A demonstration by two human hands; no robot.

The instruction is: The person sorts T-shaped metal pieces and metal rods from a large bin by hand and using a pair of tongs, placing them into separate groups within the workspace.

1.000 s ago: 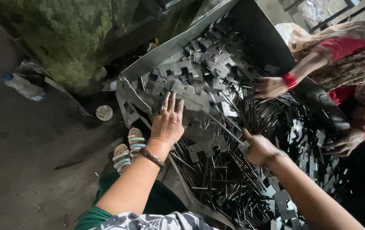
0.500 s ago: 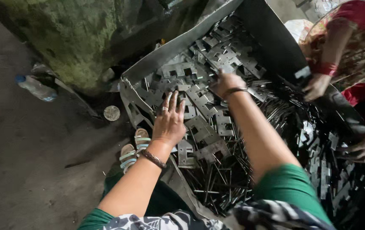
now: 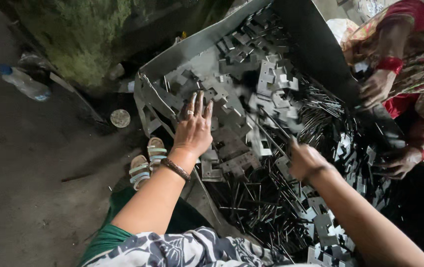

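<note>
clear plastic bottle [image 3: 24, 83] on the ground at far left – blue cap, label possibly pale

Stamped plates [image 3: 271, 81], centre-top of frame: sheet metal, grey, dull sheen, flat & smooth w/ sharp cut edges. Thin rods [image 3: 256, 198], lower centre: dark metal, slightly glossy. Tray wall [image 3: 192, 49]: bent sheet metal, matt grey. Left hand [image 3: 193, 129] lies on plates; metal bangle [image 3: 175, 168] at wrist. Bottle [image 3: 24, 83], upper left: clear plastic. Floor [image 3: 34, 188]: rough, matt. Sandals [image 3: 147, 163]: cloth-like straps.
</note>
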